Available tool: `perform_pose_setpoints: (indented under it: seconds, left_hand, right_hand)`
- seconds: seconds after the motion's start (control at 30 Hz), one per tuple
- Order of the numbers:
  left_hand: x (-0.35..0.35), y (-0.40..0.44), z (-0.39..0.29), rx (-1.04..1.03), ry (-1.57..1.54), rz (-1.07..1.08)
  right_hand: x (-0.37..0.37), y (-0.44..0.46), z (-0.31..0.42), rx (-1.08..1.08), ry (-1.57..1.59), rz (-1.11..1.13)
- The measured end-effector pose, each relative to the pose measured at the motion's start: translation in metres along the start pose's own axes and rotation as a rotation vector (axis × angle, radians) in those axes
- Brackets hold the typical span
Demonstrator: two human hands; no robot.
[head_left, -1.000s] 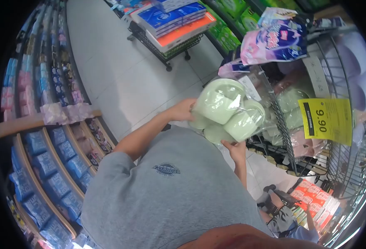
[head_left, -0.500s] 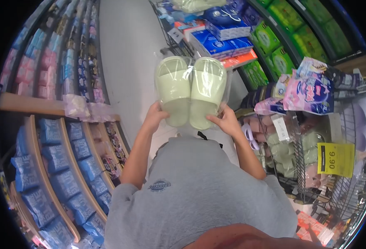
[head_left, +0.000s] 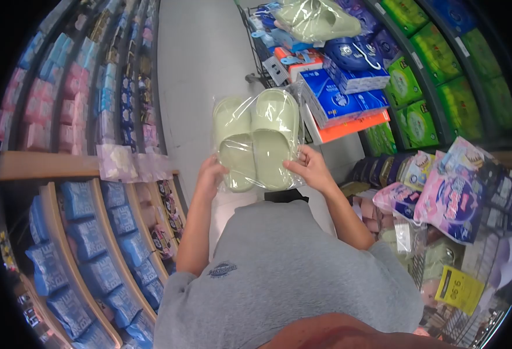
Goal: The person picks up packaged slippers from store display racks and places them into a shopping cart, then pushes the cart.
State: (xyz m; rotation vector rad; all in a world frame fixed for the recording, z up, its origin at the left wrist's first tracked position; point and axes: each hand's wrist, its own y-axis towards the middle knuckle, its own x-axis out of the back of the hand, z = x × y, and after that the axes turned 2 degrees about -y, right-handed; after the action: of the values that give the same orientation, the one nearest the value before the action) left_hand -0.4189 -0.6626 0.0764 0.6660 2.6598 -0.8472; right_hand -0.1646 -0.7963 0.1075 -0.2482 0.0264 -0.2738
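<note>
Holding the pale green slippers [head_left: 274,116] in their clear bag [head_left: 297,95], both hands grip only the end nearest the body. The left hand [head_left: 210,174] pinches the near left corner and the right hand [head_left: 314,170] the near right, each with its thumb on top; the other fingers are partly hidden, so how firmly they press cannot be told. The slippers lie side by side in front of the grey shirt [head_left: 291,250], over the aisle floor [head_left: 191,75].

With the far end unsupported, the pair could tip forward if the pinch loosened. Slick, loose plastic might also slide under the thumbs, or let one slipper shift and pull the bag crooked. A hard tug outward could split the film.

In view, the bag's right edge meets the blue packs [head_left: 331,96] above the orange box [head_left: 346,129]; whether they touch is unclear. A swing that way could snag the film or nudge the packs. Lowering the right elbow carelessly might brush the pink packets [head_left: 449,195].
</note>
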Motion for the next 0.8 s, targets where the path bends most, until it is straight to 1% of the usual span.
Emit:
perform_pose_setpoints:
  seconds: [0.1,0.17,0.23,0.3,0.37,0.4,0.43,0.5,0.6,0.7,0.8]
  left_hand:
    - [0.011,0.046,-0.019,-0.027,-0.019,-0.062]
    - [0.015,0.078,-0.037,-0.021,-0.029,-0.15]
    - [0.006,0.11,-0.067,-0.067,-0.02,-0.178]
    - [-0.01,0.137,-0.105,-0.089,-0.015,-0.114]
    - [-0.024,0.17,-0.138,-0.111,0.015,-0.15]
    - [-0.028,0.187,-0.152,-0.135,0.039,-0.177]
    - [-0.031,0.204,-0.166,-0.122,0.051,-0.193]
    - [-0.037,0.231,-0.187,-0.204,0.092,-0.183]
    - [-0.054,0.256,-0.218,-0.163,0.106,-0.224]
    - [-0.046,0.291,-0.231,-0.151,0.145,-0.255]
    - [-0.027,0.333,-0.243,-0.118,0.156,-0.258]
  right_hand:
    - [0.006,0.06,0.011,0.059,-0.048,0.067]
    - [0.012,0.107,0.013,0.047,-0.017,0.131]
    - [0.019,0.145,0.045,0.101,-0.093,0.141]
    - [0.03,0.182,0.07,0.086,-0.128,0.196]
    - [0.038,0.21,0.095,0.269,-0.123,0.132]
    - [0.043,0.226,0.102,0.308,-0.151,0.137]
    - [0.048,0.243,0.105,0.296,-0.133,0.143]
    - [0.055,0.272,0.109,0.332,-0.169,0.129]
    - [0.061,0.299,0.124,0.284,-0.115,0.149]
    - [0.055,0.327,0.124,0.246,-0.081,0.132]
    - [0.039,0.355,0.123,0.251,-0.043,0.022]
